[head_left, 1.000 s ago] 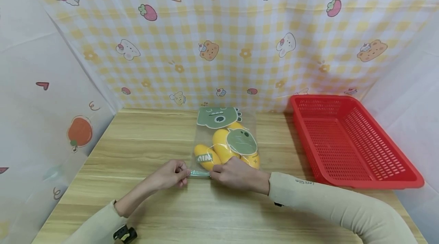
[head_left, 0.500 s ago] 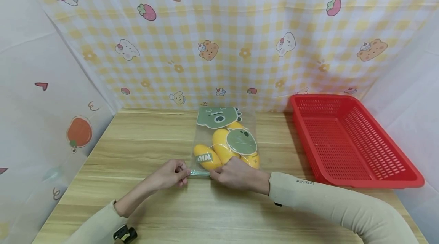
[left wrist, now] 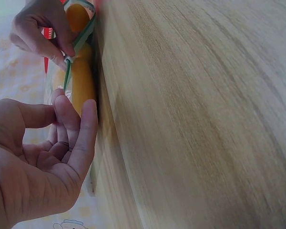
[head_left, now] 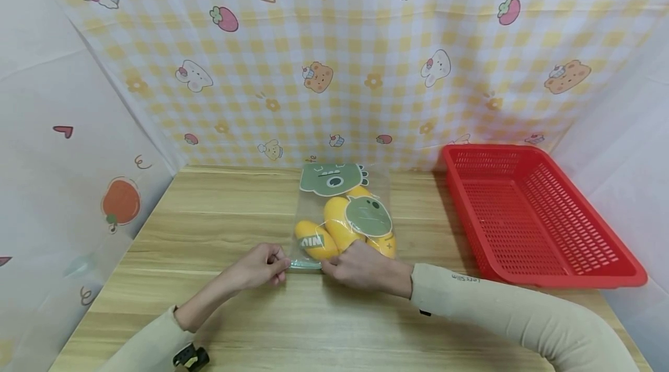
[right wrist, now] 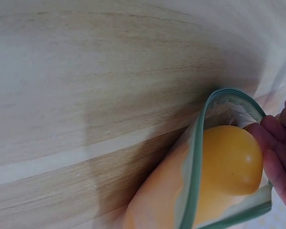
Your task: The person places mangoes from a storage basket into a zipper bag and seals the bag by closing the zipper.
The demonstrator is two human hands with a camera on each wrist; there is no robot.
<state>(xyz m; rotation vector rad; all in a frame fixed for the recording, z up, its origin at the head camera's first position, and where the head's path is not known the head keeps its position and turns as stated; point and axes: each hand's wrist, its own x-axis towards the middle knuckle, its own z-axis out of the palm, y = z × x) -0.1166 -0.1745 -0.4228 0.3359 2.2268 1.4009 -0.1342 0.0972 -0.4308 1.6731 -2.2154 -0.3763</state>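
Note:
A clear zip bag (head_left: 310,209) with green cartoon prints lies on the table, several yellow mangoes (head_left: 337,215) inside. Its green zip strip (head_left: 305,265) runs along the edge nearest me. My left hand (head_left: 265,264) pinches the strip's left end between thumb and index finger. At the strip, my right hand (head_left: 358,266) pinches a small white slider (left wrist: 69,58), seen in the left wrist view. Right of that hand the bag's mouth gapes, and one mango (right wrist: 231,160) shows just inside it in the right wrist view.
A red perforated plastic basket (head_left: 512,215) stands at the right side of the wooden table (head_left: 225,203). Behind the table hangs a yellow checked curtain (head_left: 355,41), with white printed sheets (head_left: 78,99) at the sides.
My right hand has edged very slightly to the right along the zip strip. The left hand keeps its pinch in the same place, and the basket has not moved.

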